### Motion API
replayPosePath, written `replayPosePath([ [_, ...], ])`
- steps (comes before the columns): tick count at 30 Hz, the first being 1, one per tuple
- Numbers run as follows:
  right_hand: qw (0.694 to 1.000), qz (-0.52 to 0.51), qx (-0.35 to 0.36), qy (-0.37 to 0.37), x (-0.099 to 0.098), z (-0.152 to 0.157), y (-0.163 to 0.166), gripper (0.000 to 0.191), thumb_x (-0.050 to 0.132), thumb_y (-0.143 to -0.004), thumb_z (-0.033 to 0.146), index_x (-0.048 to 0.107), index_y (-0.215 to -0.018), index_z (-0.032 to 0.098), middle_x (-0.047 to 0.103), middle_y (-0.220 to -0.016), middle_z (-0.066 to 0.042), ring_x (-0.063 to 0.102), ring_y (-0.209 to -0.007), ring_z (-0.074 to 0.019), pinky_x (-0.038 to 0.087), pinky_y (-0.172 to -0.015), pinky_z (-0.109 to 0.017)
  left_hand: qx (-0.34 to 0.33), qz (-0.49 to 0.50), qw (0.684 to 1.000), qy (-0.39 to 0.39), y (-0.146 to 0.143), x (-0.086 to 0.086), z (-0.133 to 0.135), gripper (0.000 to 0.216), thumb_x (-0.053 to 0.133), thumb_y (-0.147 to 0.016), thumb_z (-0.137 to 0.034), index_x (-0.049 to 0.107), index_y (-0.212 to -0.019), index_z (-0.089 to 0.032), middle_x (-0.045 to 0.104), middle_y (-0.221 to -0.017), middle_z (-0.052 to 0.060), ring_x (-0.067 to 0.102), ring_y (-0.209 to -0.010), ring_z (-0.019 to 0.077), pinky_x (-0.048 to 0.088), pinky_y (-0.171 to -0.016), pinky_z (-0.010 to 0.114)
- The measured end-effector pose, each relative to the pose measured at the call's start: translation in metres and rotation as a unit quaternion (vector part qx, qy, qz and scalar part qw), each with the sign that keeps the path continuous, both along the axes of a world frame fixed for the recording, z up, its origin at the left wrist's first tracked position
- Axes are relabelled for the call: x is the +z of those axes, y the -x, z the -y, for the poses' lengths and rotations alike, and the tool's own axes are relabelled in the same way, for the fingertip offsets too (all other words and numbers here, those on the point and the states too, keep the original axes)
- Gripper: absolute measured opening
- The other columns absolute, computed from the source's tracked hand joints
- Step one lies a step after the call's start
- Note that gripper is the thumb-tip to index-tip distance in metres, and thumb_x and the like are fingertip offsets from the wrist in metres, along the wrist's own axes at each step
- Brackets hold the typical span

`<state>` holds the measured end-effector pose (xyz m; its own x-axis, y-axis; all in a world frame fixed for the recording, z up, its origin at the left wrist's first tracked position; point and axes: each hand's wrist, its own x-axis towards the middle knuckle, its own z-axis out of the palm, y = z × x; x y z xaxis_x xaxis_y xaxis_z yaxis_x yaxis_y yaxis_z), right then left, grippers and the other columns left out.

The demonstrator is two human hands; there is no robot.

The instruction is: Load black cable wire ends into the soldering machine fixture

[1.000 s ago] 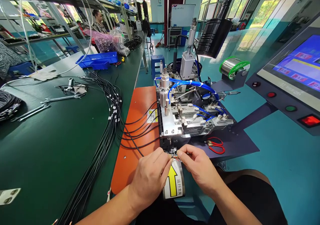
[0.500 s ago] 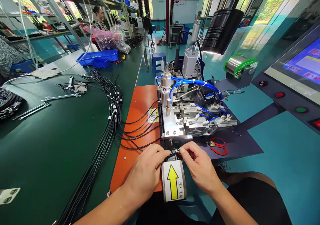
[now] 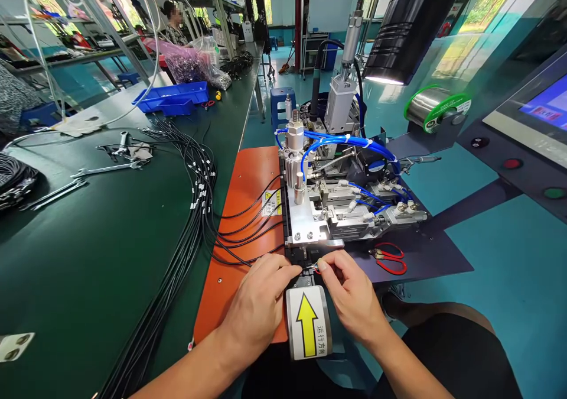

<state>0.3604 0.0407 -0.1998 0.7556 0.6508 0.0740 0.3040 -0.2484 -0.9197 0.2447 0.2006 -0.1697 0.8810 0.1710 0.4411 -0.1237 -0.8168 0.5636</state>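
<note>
The left hand [image 3: 261,304] and the right hand [image 3: 354,295] meet at the front edge of the machine [image 3: 328,210], just above the yellow arrow label [image 3: 308,322]; the right thumb and forefinger are pressed together on the thin wire ends [image 3: 315,267], which show as a small red and pale tip between the two hands. The left fingers [image 3: 287,271] curl down onto the black cable [image 3: 239,257] where it runs off the orange plate [image 3: 248,210]; whether they pinch it I cannot tell. Red scissors [image 3: 387,257] lie near the right hand, apart from it; a bundle of black cables [image 3: 190,210] trails over the green bench [image 3: 88,251].
</note>
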Motion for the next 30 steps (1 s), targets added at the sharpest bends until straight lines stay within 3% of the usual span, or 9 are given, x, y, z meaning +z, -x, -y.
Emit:
replayPosePath([
  [30, 1.0, -0.004, -0.012, 0.002, 0.0017, -0.0006, 0.0018, 0.038, 0.044, -0.104, 0.043, 0.06, -0.09, 0.011, 0.052, -0.086, -0.003, 0.048, -0.076, -0.0063, 0.037, -0.067, -0.016, 0.009, -0.002, 1.0, -0.023, -0.0012, -0.0016, 0.0014, 0.023, 0.045, -0.095, -0.012, 0.065, -0.106, -0.015, 0.057, -0.1, 0.004, 0.048, -0.094, 0.0099, 0.042, -0.082, 0.022],
])
